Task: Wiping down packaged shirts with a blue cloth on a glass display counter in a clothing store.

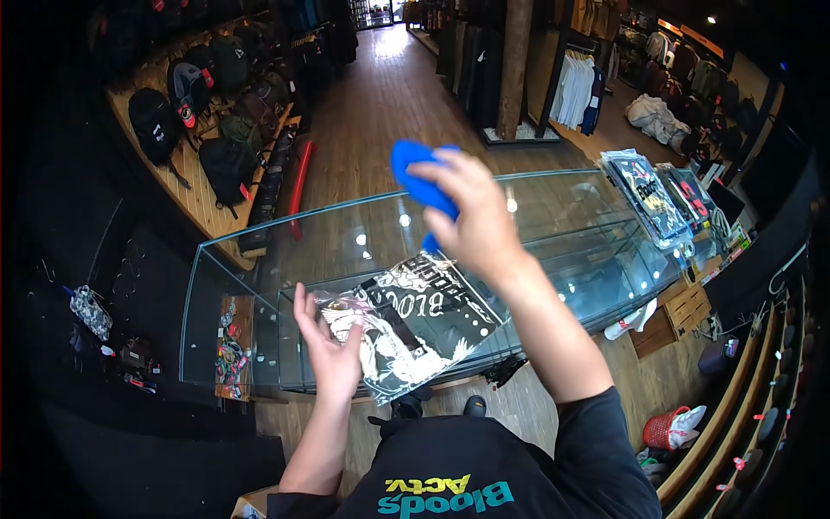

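Observation:
A folded black garment with white print, in a clear plastic bag, lies tilted over the near part of the glass display counter. My left hand grips its left edge, the thumb on top and the fingers along the side. Above the bag's far edge, my right hand is raised with its fingers closed on a blue cloth. The cloth looks soft and slightly blurred, and part of it hangs below the palm near the bag.
Several bagged garments are stacked on the counter's right end. Backpacks fill a wooden rack at the far left, near a red tube. A red basket stands on the floor at my right, beside slatted shelving.

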The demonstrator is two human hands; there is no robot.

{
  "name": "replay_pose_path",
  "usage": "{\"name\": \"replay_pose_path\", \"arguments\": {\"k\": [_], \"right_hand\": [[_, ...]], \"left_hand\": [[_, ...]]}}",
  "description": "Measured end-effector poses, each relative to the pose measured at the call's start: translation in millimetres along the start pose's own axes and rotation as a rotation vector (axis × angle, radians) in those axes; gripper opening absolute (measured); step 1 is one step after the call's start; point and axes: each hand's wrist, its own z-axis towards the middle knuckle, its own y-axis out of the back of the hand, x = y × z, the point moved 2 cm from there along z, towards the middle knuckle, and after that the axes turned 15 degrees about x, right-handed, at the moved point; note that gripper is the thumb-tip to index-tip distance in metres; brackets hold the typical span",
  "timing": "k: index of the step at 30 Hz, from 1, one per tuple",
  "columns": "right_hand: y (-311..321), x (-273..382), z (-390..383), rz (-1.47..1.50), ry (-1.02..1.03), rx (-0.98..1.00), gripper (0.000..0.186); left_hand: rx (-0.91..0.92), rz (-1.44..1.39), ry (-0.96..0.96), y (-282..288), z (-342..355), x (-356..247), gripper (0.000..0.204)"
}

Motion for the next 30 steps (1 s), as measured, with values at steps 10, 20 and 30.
{"name": "replay_pose_path", "arguments": {"k": [10,20,30], "right_hand": [[-124,60,-108,0.132,-0.005,0.712,0.057],[-54,11,-119,0.433,-0.024,0.745,0.038],[-33,22,-66,0.336,-0.239,0.178,0.037]], "left_hand": [[0.533,0.920,-0.085,28,-6,15,0.064],[0.423,1.003,-0.094,19,-2,-9,0.085],[0.430,0.984,-0.190,14,-7,0,0.058]]}}
